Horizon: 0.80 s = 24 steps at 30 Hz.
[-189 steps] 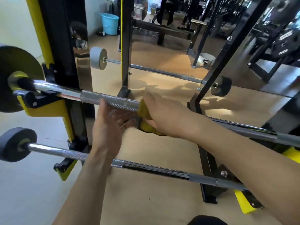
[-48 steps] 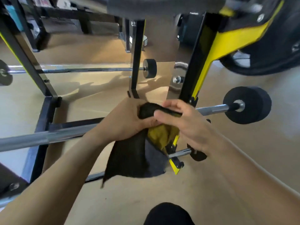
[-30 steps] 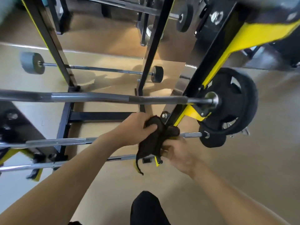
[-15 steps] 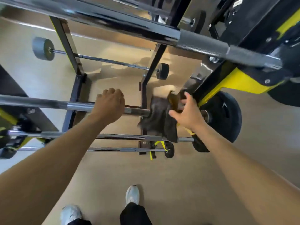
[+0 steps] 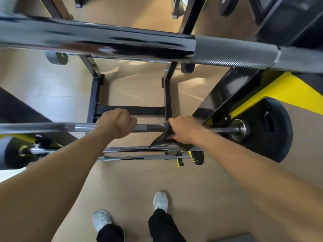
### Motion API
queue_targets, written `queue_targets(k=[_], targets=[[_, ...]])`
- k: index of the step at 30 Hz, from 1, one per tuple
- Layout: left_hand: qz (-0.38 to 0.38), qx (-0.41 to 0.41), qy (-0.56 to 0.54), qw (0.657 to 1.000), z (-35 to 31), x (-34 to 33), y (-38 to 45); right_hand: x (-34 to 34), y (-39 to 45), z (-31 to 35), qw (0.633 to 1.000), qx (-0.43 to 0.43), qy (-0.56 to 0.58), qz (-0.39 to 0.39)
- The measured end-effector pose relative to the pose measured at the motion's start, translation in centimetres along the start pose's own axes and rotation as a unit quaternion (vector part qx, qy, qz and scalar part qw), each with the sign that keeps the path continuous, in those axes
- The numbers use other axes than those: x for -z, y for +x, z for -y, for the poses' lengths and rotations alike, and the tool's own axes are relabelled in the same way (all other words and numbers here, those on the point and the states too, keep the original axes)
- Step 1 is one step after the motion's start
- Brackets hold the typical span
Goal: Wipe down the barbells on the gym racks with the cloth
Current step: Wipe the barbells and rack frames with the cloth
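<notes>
Barbell (image 5: 150,128) runs level left to right on the rack, plate (image 5: 269,131) at its right end. We note left hand (image 5: 116,125) gripping the shaft, right hand (image 5: 183,131) clamping the dark cloth (image 5: 161,139) around it. Cloth mostly hidden; left end cut off.

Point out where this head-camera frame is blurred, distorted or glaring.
Head view: the top barbell close to the lens is smeared with motion blur and streaked reflections; wide-angle distortion bows the rack uprights; the left hand and right hand with the cloth stay reasonably sharp.
</notes>
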<state>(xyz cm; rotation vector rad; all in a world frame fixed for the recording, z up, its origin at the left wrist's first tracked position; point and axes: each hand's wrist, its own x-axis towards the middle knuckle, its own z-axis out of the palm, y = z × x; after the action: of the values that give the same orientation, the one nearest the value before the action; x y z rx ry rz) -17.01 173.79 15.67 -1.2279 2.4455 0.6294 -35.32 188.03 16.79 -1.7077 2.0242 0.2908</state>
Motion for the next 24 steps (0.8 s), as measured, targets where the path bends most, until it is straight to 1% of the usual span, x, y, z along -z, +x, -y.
queue_targets(k=[4, 6, 9, 13, 15, 16, 18, 21, 24], targets=[[0.009, 0.029, 0.019, 0.999, -0.1, 0.0, 0.3, -0.9, 4.5, 7.2, 0.996, 0.065, 0.055, -0.032], [0.009, 0.042, 0.004, 0.999, 0.1, 0.1, 0.4, -0.9, 4.8, 7.6, 0.995, 0.076, 0.051, -0.040], [0.020, 0.033, -0.024, 0.999, 0.3, -0.1, 0.5, -0.8, 2.5, 3.2, 0.998, 0.044, 0.035, -0.031], [0.019, 0.031, -0.036, 0.999, 0.6, -0.3, 0.8, 0.4, -2.2, -3.5, 0.998, -0.050, -0.026, 0.035], [0.018, 0.025, -0.036, 0.999, 0.7, -0.5, 0.9, 1.1, -3.5, -4.3, 0.993, -0.104, -0.036, 0.048], [0.018, 0.021, -0.035, 0.999, 0.7, -0.5, 1.0, 1.1, -3.5, -4.1, 0.992, -0.112, -0.045, 0.042], [0.016, 0.017, -0.036, 0.999, 0.8, -0.6, 1.1, 1.0, -2.6, -2.6, 0.996, -0.077, -0.046, 0.011], [0.015, 0.014, -0.035, 0.999, 0.8, -0.7, 1.1, 0.3, 0.8, 0.6, 1.000, 0.009, 0.005, 0.007], [0.005, 0.015, -0.020, 1.000, 1.0, -0.9, 1.4, -0.5, 4.7, 5.2, 0.998, 0.062, 0.005, -0.014]])
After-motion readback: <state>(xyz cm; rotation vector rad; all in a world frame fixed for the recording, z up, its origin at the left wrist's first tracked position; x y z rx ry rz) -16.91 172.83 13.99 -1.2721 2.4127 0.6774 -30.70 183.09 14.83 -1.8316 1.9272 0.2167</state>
